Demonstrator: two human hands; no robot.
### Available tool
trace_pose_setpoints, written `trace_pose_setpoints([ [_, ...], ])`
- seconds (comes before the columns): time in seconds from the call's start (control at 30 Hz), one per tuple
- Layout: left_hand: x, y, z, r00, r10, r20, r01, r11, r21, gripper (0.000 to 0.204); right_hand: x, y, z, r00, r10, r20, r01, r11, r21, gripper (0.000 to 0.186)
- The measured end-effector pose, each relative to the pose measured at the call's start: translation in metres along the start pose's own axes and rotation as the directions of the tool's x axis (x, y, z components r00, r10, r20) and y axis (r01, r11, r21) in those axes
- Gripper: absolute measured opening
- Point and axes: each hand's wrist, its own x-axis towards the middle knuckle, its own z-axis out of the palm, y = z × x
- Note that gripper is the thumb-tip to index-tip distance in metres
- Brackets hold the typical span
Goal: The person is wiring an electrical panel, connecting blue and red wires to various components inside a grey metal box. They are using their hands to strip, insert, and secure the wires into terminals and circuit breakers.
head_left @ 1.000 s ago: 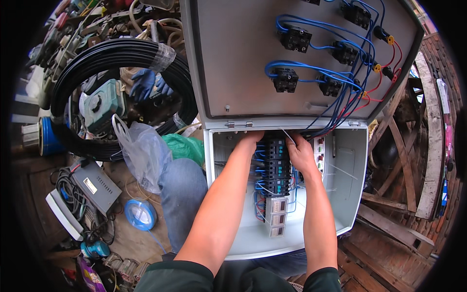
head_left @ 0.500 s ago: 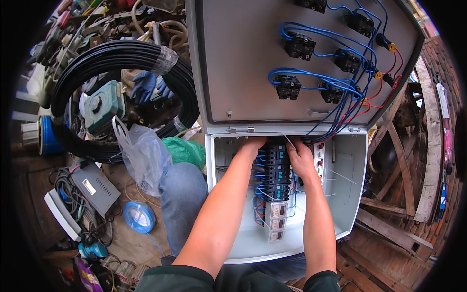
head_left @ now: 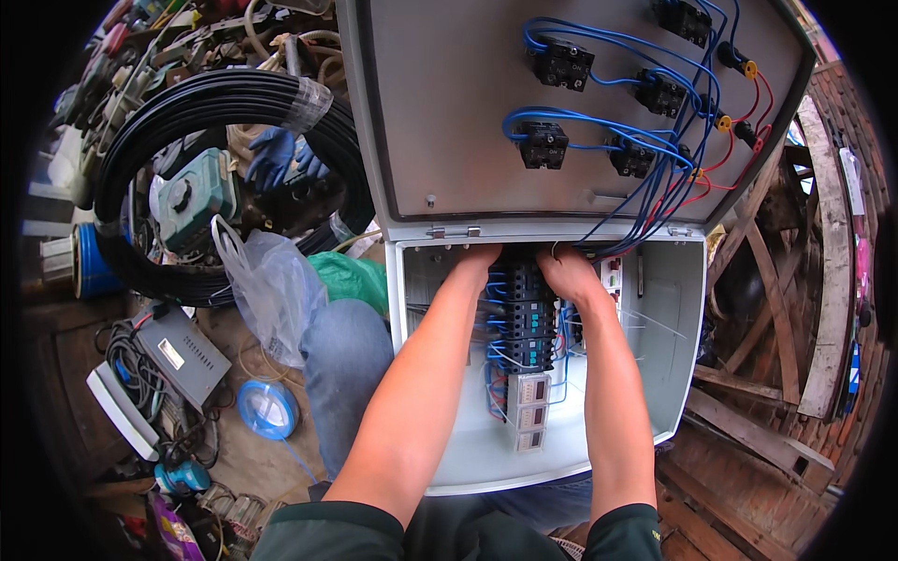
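Note:
Both my arms reach into a light-grey metal electrical box (head_left: 669, 337) whose door is swung up. My left hand (head_left: 483, 254) is at the far wall, left of a column of black contactors (head_left: 533, 318); its fingers are hidden in shadow. My right hand (head_left: 568, 274) bends over the far end of that column, fingers curled and their tips out of sight. A thin pale strand (head_left: 554, 250) curves up by its knuckles. Blue wires (head_left: 496, 323) run along the column. Small meter-like modules (head_left: 530, 414) form its near end.
Black switch blocks (head_left: 564, 65) with blue and red wires cover the raised door (head_left: 449, 112). To the left are a black cable coil (head_left: 122, 178), a plastic bag (head_left: 281, 294), a blue wire spool (head_left: 267, 409) and a grey metal unit (head_left: 182, 357). Wooden planks (head_left: 823, 309) stand right.
My right hand has shifted left and farther in, across the top of the contactor column. The pale strand beside it has changed its angle. The box sits slightly higher in view.

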Motion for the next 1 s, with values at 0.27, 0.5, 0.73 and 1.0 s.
trace_pose_setpoints([
  [0.27,0.015,-0.016,-0.003,0.991,-0.042,0.129,0.038,0.999,0.037,0.042,0.011,0.010,0.006,1.000,-0.001,0.028,-0.002,0.993,0.119,0.043],
  [0.5,0.028,-0.033,0.000,0.996,0.034,0.088,-0.038,0.998,0.043,0.033,0.022,-0.002,0.004,0.994,0.101,0.051,-0.109,0.974,0.198,0.034],
  [0.73,0.023,-0.022,0.003,0.994,-0.062,0.093,0.063,0.998,-0.009,0.039,0.036,0.011,0.013,1.000,-0.002,0.011,0.002,0.999,0.048,0.039],
  [1.0,0.041,-0.043,0.001,0.984,0.010,0.180,-0.020,0.998,0.053,0.045,0.038,0.008,0.020,0.995,-0.079,-0.062,0.077,0.996,-0.040,0.039],
])
